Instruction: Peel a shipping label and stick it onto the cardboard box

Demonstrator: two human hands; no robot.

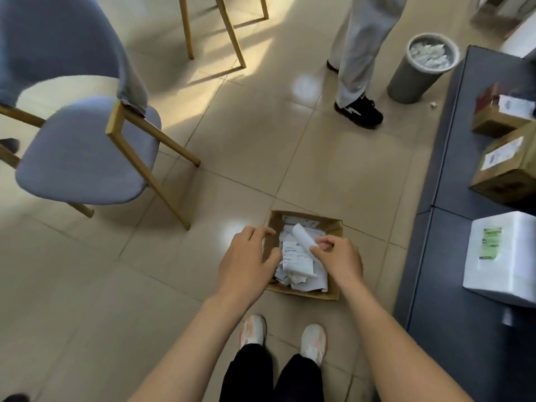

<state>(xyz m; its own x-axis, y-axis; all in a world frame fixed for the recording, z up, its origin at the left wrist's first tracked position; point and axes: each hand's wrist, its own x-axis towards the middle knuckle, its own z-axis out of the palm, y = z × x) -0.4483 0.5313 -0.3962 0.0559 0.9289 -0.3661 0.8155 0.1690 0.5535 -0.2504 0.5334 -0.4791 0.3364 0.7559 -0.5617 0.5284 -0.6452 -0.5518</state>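
Observation:
An open cardboard box (333,224) on the floor holds a heap of white paper scraps and a printed shipping label (295,253). My right hand (339,259) hovers over the box and pinches a curled white strip of paper (303,236) between thumb and fingers. My left hand (246,262) hangs over the box's left edge with fingers spread and nothing in them. On the dark grey table (452,175) at the right sit cardboard boxes (507,169) with white labels on them.
A blue chair (87,152) with wooden legs stands at the left. Another person (359,65) stands at the back beside a grey bin (420,68) full of paper. A white foam box (501,256) rests on the table. My own feet (284,335) are just below the floor box.

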